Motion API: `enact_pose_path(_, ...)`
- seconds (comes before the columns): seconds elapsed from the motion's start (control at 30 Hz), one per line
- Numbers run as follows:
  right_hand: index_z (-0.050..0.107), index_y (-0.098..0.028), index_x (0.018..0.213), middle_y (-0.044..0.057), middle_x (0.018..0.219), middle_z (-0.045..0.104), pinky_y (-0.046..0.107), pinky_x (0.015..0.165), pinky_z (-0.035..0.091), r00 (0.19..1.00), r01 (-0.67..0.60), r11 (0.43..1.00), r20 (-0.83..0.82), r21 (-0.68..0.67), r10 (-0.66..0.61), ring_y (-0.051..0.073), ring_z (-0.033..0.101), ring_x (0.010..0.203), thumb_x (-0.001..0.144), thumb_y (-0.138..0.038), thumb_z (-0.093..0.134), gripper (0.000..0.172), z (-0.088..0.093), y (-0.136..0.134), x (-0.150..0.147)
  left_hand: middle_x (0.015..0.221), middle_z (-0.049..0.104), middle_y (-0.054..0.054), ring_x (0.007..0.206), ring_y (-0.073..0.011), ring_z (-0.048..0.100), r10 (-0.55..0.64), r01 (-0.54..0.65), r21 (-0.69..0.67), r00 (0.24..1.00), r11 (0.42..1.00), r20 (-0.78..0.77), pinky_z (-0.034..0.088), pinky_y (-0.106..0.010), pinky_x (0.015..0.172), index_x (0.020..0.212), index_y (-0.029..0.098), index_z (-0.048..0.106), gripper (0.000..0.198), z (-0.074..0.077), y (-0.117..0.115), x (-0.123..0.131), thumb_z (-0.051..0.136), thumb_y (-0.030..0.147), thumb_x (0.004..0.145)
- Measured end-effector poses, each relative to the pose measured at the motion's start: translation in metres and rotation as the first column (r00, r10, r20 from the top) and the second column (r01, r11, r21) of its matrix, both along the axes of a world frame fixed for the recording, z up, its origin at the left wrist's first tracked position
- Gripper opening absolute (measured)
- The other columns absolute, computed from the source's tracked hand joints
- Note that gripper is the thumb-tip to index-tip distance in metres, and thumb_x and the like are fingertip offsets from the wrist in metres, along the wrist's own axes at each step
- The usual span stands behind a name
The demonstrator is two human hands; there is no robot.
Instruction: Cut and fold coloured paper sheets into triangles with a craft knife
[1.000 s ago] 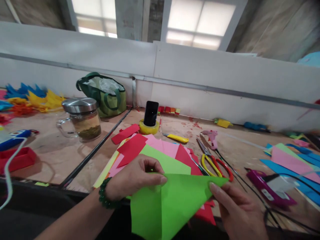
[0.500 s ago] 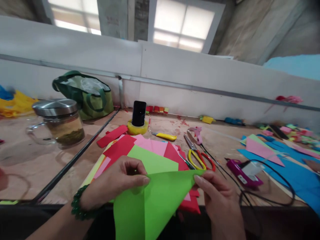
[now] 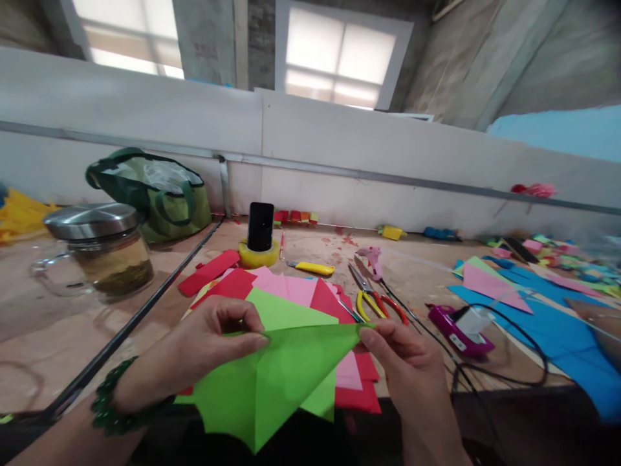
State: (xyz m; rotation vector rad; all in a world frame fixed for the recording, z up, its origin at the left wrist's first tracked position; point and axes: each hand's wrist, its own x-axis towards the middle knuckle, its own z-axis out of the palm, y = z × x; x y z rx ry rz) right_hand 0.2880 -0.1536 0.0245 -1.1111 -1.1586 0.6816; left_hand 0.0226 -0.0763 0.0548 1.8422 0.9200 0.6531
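Observation:
A green sheet of paper (image 3: 291, 362) with a crease down its middle is stretched between my two hands. My left hand (image 3: 208, 340), with a green bead bracelet at the wrist, pinches its upper edge left of the crease. At the sheet's right corner, my right hand (image 3: 405, 359) pinches between thumb and fingers. Beneath and behind lies a pile of coloured paper, with a lighter green sheet (image 3: 286, 310) on top and red paper (image 3: 327, 298) and pink paper around it.
Scissors (image 3: 363, 291), a yellow cutter (image 3: 315, 267), a pink glue gun (image 3: 372, 260) and a phone (image 3: 261, 226) stand or lie beyond. Left are a glass mug (image 3: 111, 259) and green bag (image 3: 169, 207); right, a purple power strip (image 3: 456, 333) with cables and blue paper (image 3: 557, 323).
The view has shifted, so the table's things sit further left. Both hands still grip the green sheet, whose lower part has swung up and now shows its pointed bottom edge.

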Motion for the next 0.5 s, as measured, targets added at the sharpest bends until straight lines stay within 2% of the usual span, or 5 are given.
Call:
enact_pose_path(0.17, 0.074, -0.026, 0.075, -0.002, 0.065, 0.071, 0.016, 0.056, 0.052, 0.999, 0.005, 0.996, 0.05, 0.089, -0.01, 0.01, 0.064, 0.058, 0.077, -0.023, 0.071, 0.004, 0.002, -0.006, -0.007, 0.062, 0.058, 0.002, 0.059, -0.01, 0.05, 0.036, -0.029, 0.147, 0.998, 0.989, -0.044, 0.039, -0.018, 0.053, 0.068, 0.017, 0.063, 0.023, -0.003, -0.008, -0.007, 0.066, 0.038, 0.076)
enact_pose_path(0.3, 0.074, -0.027, 0.08, -0.002, 0.071, 0.072, 0.017, 0.06, 0.053, 0.994, -0.009, 0.99, 0.105, 0.14, -0.006, 0.011, 0.065, 0.064, 0.08, -0.021, 0.068, 0.008, 0.002, -0.009, -0.008, 0.06, 0.059, 0.003, 0.057, -0.0093, 0.053, 0.062, -0.043, 0.267, 0.996, 0.963, -0.061, 0.041, -0.016, 0.052, 0.066, 0.018, 0.062, 0.018, 0.003, -0.016, -0.005, 0.064, 0.032, 0.078)
enact_pose_path(0.4, 0.072, -0.026, 0.081, -0.003, 0.074, 0.072, 0.017, 0.062, 0.053, 0.983, 0.024, 0.986, 0.178, 0.162, -0.053, 0.011, 0.065, 0.067, 0.082, -0.018, 0.066, 0.011, 0.001, -0.011, -0.007, 0.058, 0.06, 0.004, 0.054, -0.0085, 0.054, 0.068, -0.044, 0.414, 0.997, 0.909, -0.044, 0.042, -0.015, 0.051, 0.065, 0.02, 0.062, 0.015, 0.008, -0.023, -0.005, 0.062, 0.026, 0.079)
enact_pose_path(0.5, 0.072, -0.026, 0.084, -0.001, 0.078, 0.072, 0.02, 0.068, 0.054, 0.972, 0.024, 0.969, 0.219, 0.247, -0.08, 0.013, 0.066, 0.073, 0.081, -0.014, 0.065, 0.013, 0.001, -0.015, -0.006, 0.064, 0.064, 0.003, 0.058, -0.0095, 0.058, 0.039, -0.023, 0.54, 0.999, 0.841, -0.018, 0.045, -0.016, 0.054, 0.072, 0.023, 0.065, 0.011, 0.004, -0.036, -0.011, 0.06, 0.02, 0.081)
